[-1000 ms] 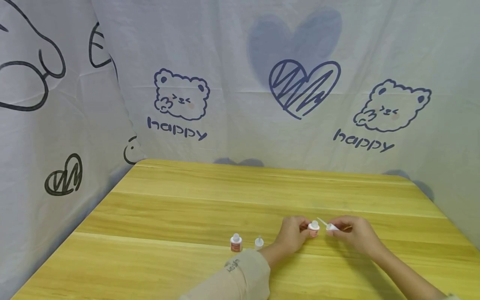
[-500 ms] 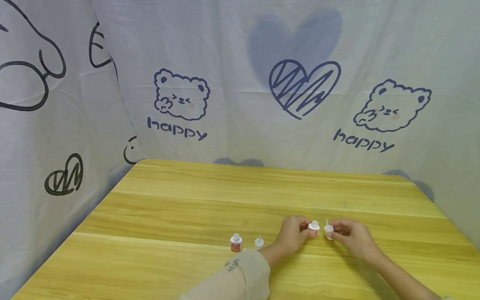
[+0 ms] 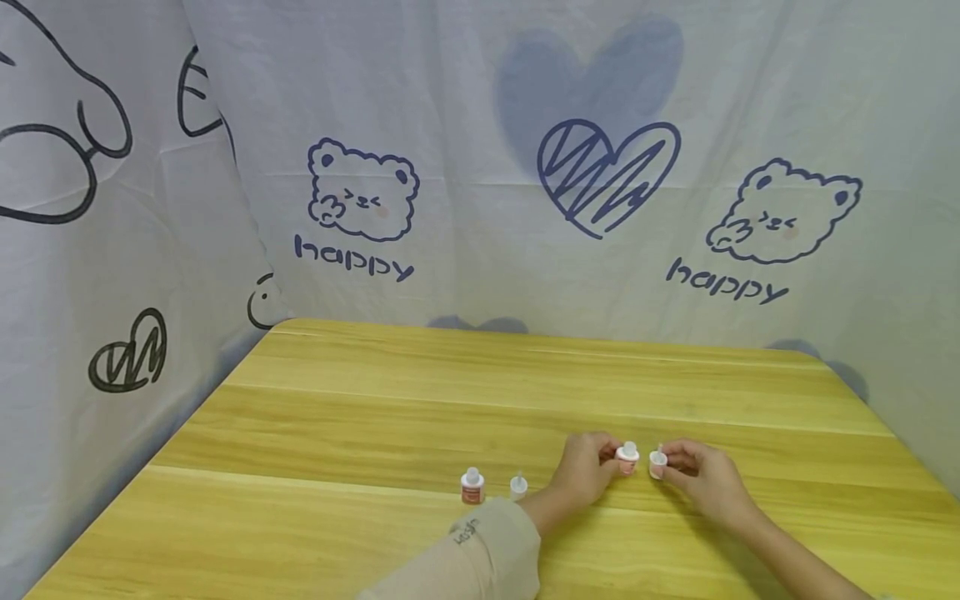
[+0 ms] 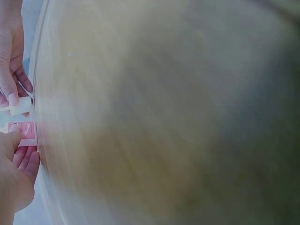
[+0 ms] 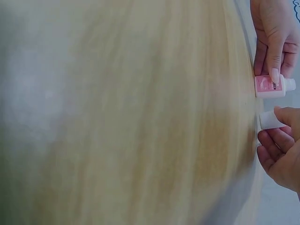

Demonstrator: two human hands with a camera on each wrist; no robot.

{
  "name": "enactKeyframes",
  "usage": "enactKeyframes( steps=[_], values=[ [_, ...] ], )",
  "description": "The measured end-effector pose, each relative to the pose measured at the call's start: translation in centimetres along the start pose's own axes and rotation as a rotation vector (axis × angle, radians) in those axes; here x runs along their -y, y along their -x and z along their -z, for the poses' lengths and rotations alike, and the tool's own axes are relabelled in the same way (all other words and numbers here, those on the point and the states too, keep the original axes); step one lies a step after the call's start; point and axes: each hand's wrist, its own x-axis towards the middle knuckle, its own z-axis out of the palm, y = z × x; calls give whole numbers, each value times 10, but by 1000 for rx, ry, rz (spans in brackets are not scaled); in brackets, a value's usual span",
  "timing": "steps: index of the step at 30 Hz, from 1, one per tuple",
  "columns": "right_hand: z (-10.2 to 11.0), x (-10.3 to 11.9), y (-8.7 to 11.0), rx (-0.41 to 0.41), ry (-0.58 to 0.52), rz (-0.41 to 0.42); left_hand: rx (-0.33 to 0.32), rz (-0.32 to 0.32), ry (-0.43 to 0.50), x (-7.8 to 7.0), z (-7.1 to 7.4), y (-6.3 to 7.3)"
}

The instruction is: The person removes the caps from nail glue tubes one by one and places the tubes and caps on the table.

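Note:
My left hand grips a small white bottle with a pink label, upright on the table, its pale nozzle uncovered. Just to its right, my right hand pinches a white cap between thumb and fingers. A thin stem points up from that cap, and a small gap separates it from the bottle. In the right wrist view the left thumb presses the pink label of the bottle; below it the right thumb and fingers hold the white cap. Whether the cap's base touches the table is hard to tell.
Left of the hands stands a second white bottle with a red label and uncovered nozzle. Beside it a second white cap stands with its stem up, close to the left sleeve. A printed curtain hangs behind the wooden table.
My right hand has turned the cap from lying tilted, stem toward the bottle, to upright with its stem up, and lowered it slightly. The left hand and bottle have stayed put.

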Motion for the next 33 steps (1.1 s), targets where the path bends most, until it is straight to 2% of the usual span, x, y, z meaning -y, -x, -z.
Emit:
enactKeyframes(
  steps=[8, 17, 24, 33],
  values=[
    [0, -2, 1, 10, 4, -24, -6, 5, -6, 0, 0, 0],
    [-1, -4, 3, -13, 16, -5, -1, 8, 7, 0, 0, 0],
    [-2, -4, 0, -30, 46, -12, 10, -1, -17, 0, 0, 0],
    [0, -5, 2, -14, 61, -48, 10, -33, -45, -1, -1, 0]
  ],
)
